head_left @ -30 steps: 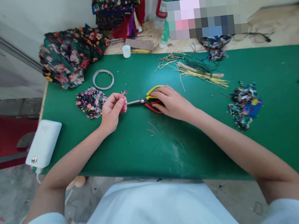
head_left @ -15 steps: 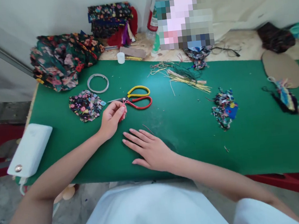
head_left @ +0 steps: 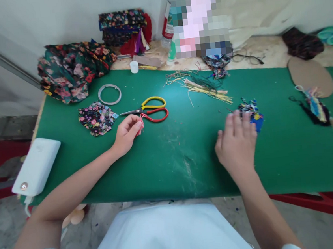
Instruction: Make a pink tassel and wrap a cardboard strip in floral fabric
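Note:
My left hand [head_left: 125, 137] is closed, thumb against fingers, on a small pinkish-red piece with thin cord ends [head_left: 141, 123]; its exact kind is mostly hidden. Just beyond it lie scissors [head_left: 155, 120] with one yellow and one red handle, blades to the left. My right hand [head_left: 237, 148] is flat with fingers extended, at the near edge of a pile of fabric scraps [head_left: 257, 121], partly covering it. A floral fabric piece [head_left: 98, 119] lies to the left of the scissors, below a grey ring [head_left: 110, 94].
A white power bank [head_left: 36, 166] with a cable lies at the table's left edge. Bunched floral fabric [head_left: 66, 75] is at the back left. Loose cords [head_left: 207, 88] lie at the back middle. A brown oval board [head_left: 311, 75] and tassels [head_left: 315, 105] are on the right.
My right hand has swept right across the green table, from near the left hand to the scrap pile. A thin dark strand is gone from its earlier spot. The left hand keeps its hold.

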Tool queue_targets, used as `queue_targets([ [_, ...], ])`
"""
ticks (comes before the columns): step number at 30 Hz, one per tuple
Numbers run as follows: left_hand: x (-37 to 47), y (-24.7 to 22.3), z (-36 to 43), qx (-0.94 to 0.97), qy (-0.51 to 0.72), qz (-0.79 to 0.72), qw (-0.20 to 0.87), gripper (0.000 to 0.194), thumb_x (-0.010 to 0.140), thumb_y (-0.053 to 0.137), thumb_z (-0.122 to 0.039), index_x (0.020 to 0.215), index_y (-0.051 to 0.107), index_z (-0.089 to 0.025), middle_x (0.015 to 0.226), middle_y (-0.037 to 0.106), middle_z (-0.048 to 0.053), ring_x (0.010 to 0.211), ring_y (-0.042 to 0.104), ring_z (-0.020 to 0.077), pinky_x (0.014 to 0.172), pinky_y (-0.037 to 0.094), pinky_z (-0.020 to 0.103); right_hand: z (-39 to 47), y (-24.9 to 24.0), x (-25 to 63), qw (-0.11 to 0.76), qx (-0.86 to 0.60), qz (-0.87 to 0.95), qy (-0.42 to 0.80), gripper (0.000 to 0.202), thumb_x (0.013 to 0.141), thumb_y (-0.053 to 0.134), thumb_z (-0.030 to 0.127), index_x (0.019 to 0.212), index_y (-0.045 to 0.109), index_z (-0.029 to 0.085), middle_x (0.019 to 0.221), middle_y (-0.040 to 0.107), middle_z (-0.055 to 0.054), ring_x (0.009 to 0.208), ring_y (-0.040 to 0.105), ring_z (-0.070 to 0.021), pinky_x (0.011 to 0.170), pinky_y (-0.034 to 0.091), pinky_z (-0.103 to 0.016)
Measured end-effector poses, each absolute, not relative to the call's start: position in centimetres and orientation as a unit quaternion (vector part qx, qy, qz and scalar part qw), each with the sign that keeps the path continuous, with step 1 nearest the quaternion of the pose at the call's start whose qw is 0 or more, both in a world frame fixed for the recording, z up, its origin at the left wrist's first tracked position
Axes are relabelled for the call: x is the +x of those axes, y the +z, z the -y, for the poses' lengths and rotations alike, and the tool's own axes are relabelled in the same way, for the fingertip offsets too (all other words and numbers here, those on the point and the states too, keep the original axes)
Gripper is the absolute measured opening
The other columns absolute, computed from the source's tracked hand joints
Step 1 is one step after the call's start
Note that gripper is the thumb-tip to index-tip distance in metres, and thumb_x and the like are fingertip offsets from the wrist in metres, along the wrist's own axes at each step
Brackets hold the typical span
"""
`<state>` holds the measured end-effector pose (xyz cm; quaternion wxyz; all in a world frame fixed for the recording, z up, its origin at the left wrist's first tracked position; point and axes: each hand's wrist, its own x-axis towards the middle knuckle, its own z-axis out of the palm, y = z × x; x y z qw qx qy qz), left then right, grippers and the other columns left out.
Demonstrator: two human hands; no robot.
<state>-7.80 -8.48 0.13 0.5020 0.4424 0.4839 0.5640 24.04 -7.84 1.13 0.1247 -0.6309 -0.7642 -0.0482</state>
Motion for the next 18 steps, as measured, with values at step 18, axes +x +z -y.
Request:
queue_targets([
  [18, -8.6, 0.6, 7.8, 0.51, 0.567, -0.475, 0.439, 0.036, 0.087, 0.067, -0.052, 0.084, 0.058, -0.018, 0.073, 0.064, 0.0, 0.056, 0.055, 0.0054, 0.052, 0.044, 0.018, 6.9, -0.6, 24.6, 0.086, -0.643, 0.761, -0.006, 0.073, 0.101, 0.031, 0.046, 0.16, 0.017, 0.005, 0.163, 0.025, -0.025, 0.154, 0.019, -0.0423, 0.119, 0.024, -0.069],
])
